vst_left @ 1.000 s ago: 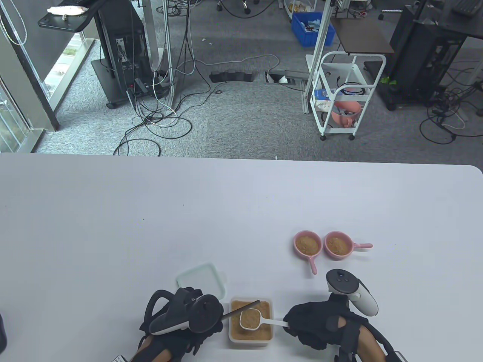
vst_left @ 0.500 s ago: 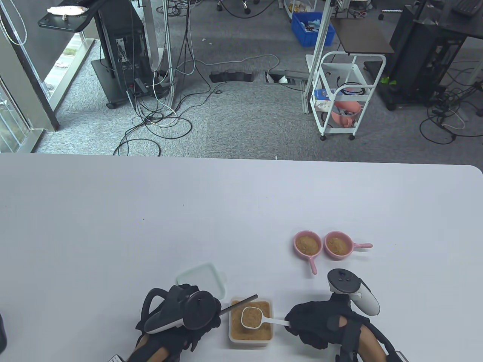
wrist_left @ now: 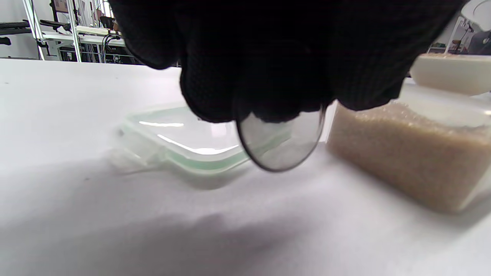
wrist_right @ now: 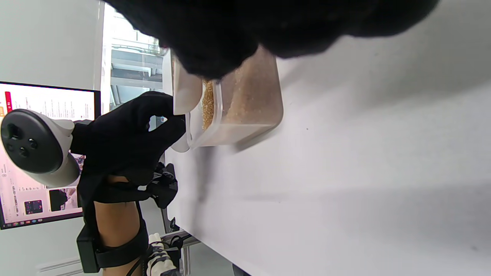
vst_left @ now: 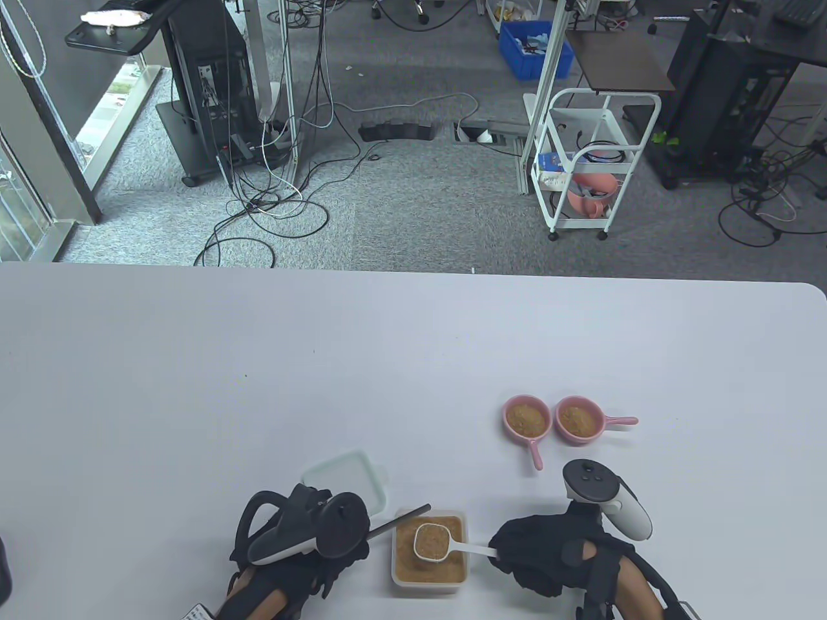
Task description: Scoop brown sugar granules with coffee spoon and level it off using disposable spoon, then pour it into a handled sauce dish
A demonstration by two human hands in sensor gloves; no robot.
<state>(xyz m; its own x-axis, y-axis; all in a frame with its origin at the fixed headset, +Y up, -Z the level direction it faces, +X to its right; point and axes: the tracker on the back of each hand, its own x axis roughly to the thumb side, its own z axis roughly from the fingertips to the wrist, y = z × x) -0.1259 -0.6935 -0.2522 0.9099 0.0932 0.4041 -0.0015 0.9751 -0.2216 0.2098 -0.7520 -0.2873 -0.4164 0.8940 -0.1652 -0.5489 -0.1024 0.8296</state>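
The right hand [vst_left: 549, 558] grips the coffee spoon [vst_left: 431, 541], full and level above the sugar container [vst_left: 429, 569]. The left hand [vst_left: 303, 568] grips the disposable spoon [vst_left: 400, 520]; draw its handle flat across the rim, slowly.

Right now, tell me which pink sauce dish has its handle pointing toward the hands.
The left sauce dish; its handle runs toward the near edge, while the right sauce dish points its handle rightward.

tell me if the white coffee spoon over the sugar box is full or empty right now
Full. The coffee spoon bowl is filled with brown sugar to its rim, held by the right hand above the open sugar container.
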